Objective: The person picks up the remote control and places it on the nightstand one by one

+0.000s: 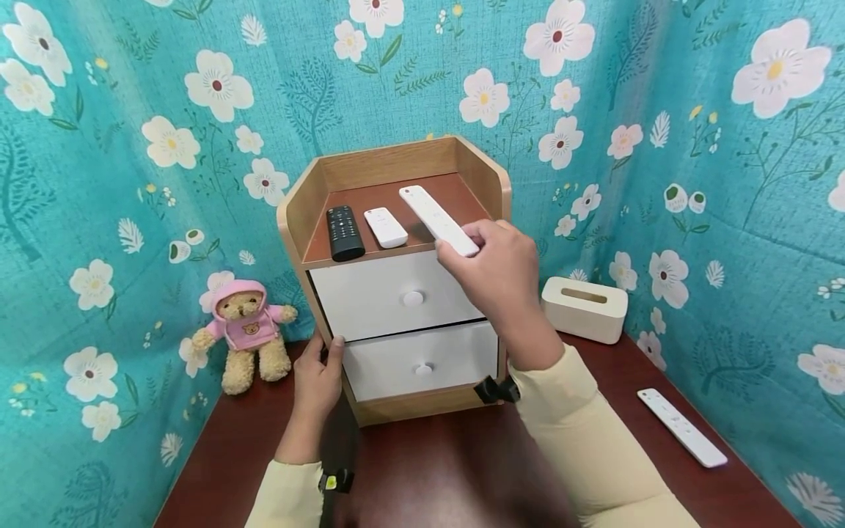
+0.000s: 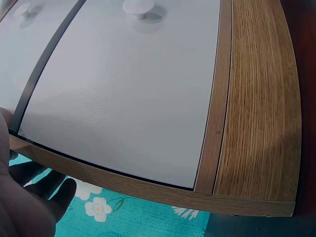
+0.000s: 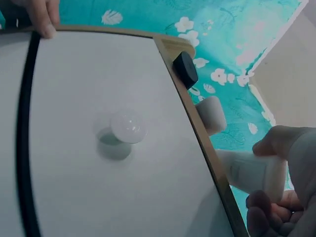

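Note:
My right hand [image 1: 505,271] grips the near end of a long white remote control [image 1: 432,213], thumb on one side and fingers on the other, over the top shelf of a small wooden cabinet [image 1: 396,415]. In the right wrist view the remote's pale underside [image 3: 247,170] shows between thumb and fingers. On the shelf lie a black remote control [image 1: 343,231] and a short white remote control [image 1: 385,227], side by side. My left hand [image 1: 318,378] holds the cabinet's left side edge, its thumb at the front by the gap between the two white drawers [image 1: 370,297].
A teddy bear in a pink hoodie [image 1: 251,330] sits left of the cabinet. To the right stand a cream tissue box [image 1: 584,312] and, nearer, another white remote control [image 1: 680,425] on the dark red table [image 1: 422,477]. Floral teal cloth [image 1: 396,95] hangs behind and at both sides.

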A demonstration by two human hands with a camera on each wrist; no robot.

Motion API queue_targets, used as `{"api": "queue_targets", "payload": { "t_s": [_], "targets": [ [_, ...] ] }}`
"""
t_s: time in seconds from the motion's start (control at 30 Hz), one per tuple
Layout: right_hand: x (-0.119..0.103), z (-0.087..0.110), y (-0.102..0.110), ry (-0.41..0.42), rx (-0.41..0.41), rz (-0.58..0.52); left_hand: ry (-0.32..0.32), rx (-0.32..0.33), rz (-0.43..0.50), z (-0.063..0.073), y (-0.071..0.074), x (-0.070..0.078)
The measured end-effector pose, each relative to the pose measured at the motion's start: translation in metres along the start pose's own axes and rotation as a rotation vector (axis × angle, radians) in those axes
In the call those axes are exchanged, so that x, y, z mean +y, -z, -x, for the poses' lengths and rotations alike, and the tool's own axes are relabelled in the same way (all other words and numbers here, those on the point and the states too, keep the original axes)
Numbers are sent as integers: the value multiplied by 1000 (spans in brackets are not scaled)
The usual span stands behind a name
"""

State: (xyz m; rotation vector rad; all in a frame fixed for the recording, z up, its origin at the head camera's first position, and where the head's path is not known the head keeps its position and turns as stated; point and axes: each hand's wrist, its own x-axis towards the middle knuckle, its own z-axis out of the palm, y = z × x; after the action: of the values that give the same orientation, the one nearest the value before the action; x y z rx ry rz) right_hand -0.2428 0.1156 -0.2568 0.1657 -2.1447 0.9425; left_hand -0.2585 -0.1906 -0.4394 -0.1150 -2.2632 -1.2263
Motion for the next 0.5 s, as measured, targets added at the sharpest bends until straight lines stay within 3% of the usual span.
{"api": "queue_targets", "payload": {
  "t_s": [0.3, 0.5],
  "targets": [
    [-27, -23, -23, 10, -75, 242, 27, -27, 9, 4, 1, -2],
    [-26, -25, -30, 64, -29, 304, -7, -13, 16, 2, 2, 0]
  ]
}}
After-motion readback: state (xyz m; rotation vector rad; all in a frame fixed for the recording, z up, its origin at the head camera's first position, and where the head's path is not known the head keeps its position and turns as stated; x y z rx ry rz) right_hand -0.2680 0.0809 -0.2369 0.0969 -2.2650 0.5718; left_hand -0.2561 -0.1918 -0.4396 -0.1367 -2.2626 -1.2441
